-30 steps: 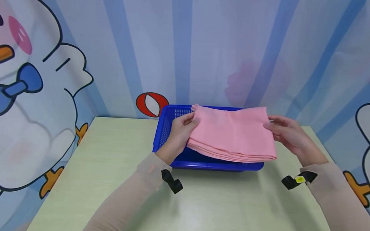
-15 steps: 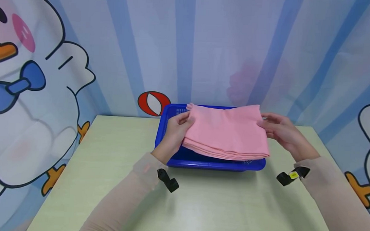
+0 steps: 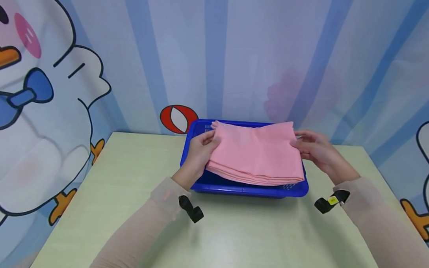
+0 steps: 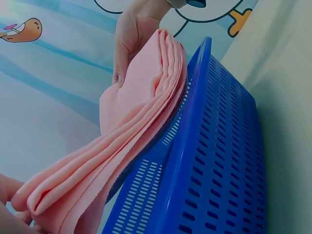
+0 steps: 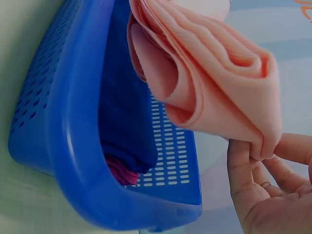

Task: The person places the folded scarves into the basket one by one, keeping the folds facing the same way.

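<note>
A pink folded cloth (image 3: 256, 153), several layers thick, is stretched level over a blue plastic basket (image 3: 248, 190). My left hand (image 3: 197, 155) pinches the cloth's left end, thumb on top. At the opposite end my right hand (image 3: 318, 153) pinches its side edge between thumb and fingers. In the right wrist view the layers sag open in loops above the basket's rim. Inside the basket lie a dark blue folded cloth (image 5: 124, 102) and, under it, a magenta cloth (image 5: 122, 171). From the head view the pink cloth hides most of the basket's inside.
The basket stands at the back of a pale wooden table (image 3: 239, 237), close to a printed curtain (image 3: 252, 56) with blue stripes and cartoon figures. Perforated walls surround the basket. Black wrist cameras (image 3: 191, 209) sit at both cuffs.
Both hands have moved left with the pink cloth, so its right end now lies within the basket's outline instead of past it. Both hands keep their hold.
</note>
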A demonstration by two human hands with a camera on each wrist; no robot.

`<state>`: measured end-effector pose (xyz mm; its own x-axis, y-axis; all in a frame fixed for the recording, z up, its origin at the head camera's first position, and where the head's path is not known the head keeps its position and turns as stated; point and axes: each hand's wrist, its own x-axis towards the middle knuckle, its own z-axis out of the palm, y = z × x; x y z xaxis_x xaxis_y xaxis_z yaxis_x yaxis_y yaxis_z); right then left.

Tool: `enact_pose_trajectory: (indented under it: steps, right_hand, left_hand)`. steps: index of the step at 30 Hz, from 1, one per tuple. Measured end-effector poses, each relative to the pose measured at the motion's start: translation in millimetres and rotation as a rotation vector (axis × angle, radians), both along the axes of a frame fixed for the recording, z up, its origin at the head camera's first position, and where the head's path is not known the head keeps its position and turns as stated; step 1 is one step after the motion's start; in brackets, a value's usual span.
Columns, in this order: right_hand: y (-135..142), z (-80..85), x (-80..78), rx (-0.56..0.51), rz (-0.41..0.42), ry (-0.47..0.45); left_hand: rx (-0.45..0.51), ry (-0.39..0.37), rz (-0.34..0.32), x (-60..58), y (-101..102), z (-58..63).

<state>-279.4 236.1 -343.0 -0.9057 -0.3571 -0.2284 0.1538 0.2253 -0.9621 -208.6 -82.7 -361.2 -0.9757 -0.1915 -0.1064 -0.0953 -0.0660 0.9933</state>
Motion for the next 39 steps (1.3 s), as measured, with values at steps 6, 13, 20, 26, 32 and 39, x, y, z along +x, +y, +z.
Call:
enact_pose_trajectory:
  steps: [6,13,20,26,32,39]
  right_hand:
    - [-7,-3.1,-0.4,0.032,0.003,0.006]
    - [-13,-7.2,-0.6,0.061,0.003,-0.002]
    - [-15,-13.4,-2.1,0.051,0.032,-0.021]
    - [-18,-18.0,-0.9,0.075,0.048,-0.022]
    - [-20,-20.6,1.5,0.103,0.059,-0.009]
    - [-25,-21.0,1.3,0.147,0.063,0.026]
  left_hand:
    - [-0.004,-0.017,0.006,0.7,-4,-2.7]
    - [-0.006,-0.046,0.032,0.3,-8,-5.9]
    - [-0.011,-0.065,0.032,-1.7,-10,-12.8]
    - [-0.014,-0.075,0.033,-1.6,-12,-18.4]
    - [-0.034,-0.083,0.033,-0.8,-12,-22.6]
    - [-0.029,-0.082,0.037,-2.9,-13,-25.5]
